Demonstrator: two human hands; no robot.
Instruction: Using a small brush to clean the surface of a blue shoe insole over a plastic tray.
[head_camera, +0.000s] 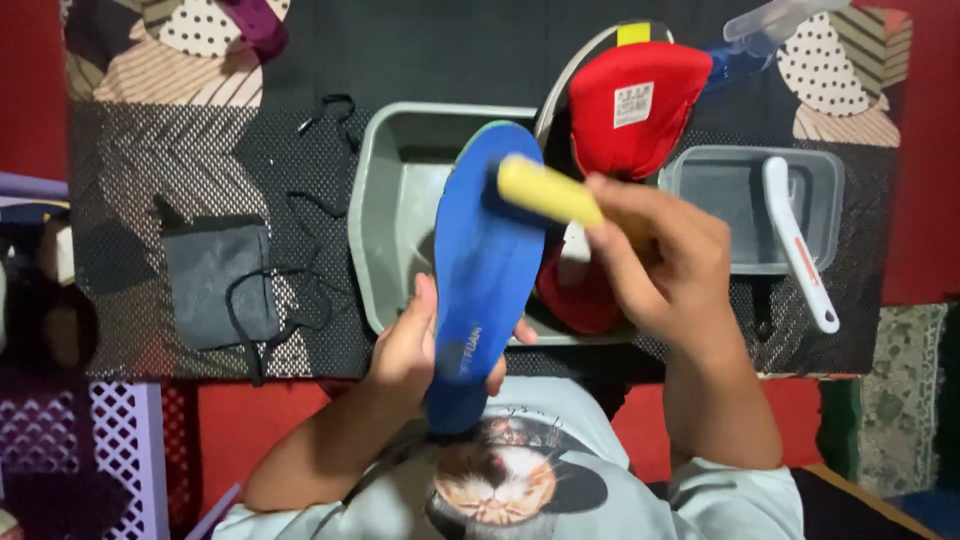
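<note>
My left hand (415, 345) grips a blue shoe insole (485, 270) by its lower part and holds it upright over a grey plastic tub (385, 210). In my right hand (655, 255) is a yellow brush (545, 190), its end resting against the upper part of the insole. A red shoe (630, 105) stands in the tub behind the insole, partly hidden by my right hand.
A clear plastic container (750, 195) with a white-handled brush (795, 240) across it sits to the right. A dark cloth bag (215, 280) with black laces (325, 115) lies on the left of the patterned mat. A clear bottle (770, 25) is at the top right.
</note>
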